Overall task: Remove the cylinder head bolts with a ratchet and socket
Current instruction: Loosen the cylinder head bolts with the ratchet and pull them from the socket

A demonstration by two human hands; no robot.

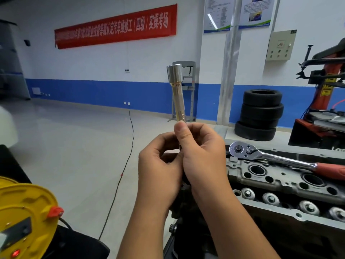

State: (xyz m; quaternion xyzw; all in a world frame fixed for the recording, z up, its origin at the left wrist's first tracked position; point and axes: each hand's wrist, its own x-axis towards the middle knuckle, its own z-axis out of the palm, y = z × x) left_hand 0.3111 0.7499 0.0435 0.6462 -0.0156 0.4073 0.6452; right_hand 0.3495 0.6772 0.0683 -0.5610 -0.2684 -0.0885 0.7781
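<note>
A long chrome socket on an extension bar [177, 94] stands upright in front of me, its wide end at the top. My right hand [201, 154] is shut around its lower shaft, thumb pressed on it. My left hand [158, 165] pinches its bottom end, which is hidden between my fingers. The ratchet [265, 156], with a chrome head and a red handle, lies untouched on top of the cylinder head [276, 182] at the right. A row of round valve spring caps [270, 198] runs along the head's near side.
A yellow cable reel [28, 212] sits at the lower left, and its black cable [128, 146] runs across the grey floor to the wall. Stacked tyres [261, 114] and a red tyre machine [324, 86] stand behind the engine at the right.
</note>
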